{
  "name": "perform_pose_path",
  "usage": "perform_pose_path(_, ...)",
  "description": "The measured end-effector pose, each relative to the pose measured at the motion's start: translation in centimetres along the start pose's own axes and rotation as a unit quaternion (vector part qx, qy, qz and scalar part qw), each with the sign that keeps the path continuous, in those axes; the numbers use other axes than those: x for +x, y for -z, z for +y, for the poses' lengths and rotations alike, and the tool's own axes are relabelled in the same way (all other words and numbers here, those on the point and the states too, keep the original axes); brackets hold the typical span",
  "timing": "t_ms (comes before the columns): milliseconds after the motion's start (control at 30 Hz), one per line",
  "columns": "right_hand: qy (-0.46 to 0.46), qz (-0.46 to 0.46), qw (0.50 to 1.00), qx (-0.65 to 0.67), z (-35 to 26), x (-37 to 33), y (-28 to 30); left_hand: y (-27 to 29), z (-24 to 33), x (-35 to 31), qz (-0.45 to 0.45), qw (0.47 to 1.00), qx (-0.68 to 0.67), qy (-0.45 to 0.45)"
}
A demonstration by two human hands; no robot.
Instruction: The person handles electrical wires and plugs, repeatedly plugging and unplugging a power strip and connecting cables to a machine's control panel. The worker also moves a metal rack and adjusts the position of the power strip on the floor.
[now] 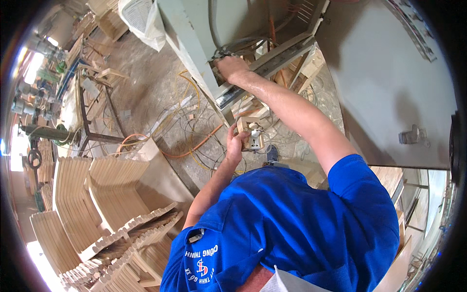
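Note:
My left hand (pixel 234 145) grips the side of a small wooden box fitted with an electrical socket (pixel 254 142). A white plug (pixel 255 132) sits at the socket's face. Stretched forward, my right hand (pixel 230 68) is inside the bottom of an open grey metal cabinet (pixel 187 29), by its lower frame. Its fingers are curled at a bundle of dark cables (pixel 223 51); what they hold is hidden from this view.
The cabinet's wide grey door (pixel 389 97) stands open on the right. Loose cables and an orange hose (pixel 194 148) lie over the concrete floor. Stacks of curved wooden slats (pixel 116 190) stand at my left, with a metal-framed bench (pixel 92 112) beyond them.

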State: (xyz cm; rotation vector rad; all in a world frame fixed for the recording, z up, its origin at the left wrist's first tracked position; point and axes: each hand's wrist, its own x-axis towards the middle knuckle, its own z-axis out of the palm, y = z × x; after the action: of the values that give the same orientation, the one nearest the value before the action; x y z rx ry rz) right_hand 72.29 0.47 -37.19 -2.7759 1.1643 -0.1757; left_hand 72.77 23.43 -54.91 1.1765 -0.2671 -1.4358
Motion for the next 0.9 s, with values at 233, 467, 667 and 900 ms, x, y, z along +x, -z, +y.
perform_pose_path(233, 0.074, -0.020, 0.997, -0.012, -1.0, 2.6, 0.9, 1.2, 1.0, 0.8, 0.018, 1.000, -0.002, -0.002)
perform_pose_path(467, 0.052, -0.037, 0.998, 0.002, -2.4, 2.7, 0.4, 1.7, 1.0, 1.6, -0.012, 1.000, -0.021, 0.011)
perform_pose_path(667, 0.063, -0.043, 0.996, -0.046, -2.4, 2.7, 0.1, 1.6, 1.2, 2.4, -0.038, 0.999, -0.026, 0.026)
perform_pose_path(900, 0.046, -0.048, 0.998, -0.016, -3.0, 3.7, 0.0, 2.1, 1.6, 2.6, -0.051, 0.998, -0.021, 0.032)
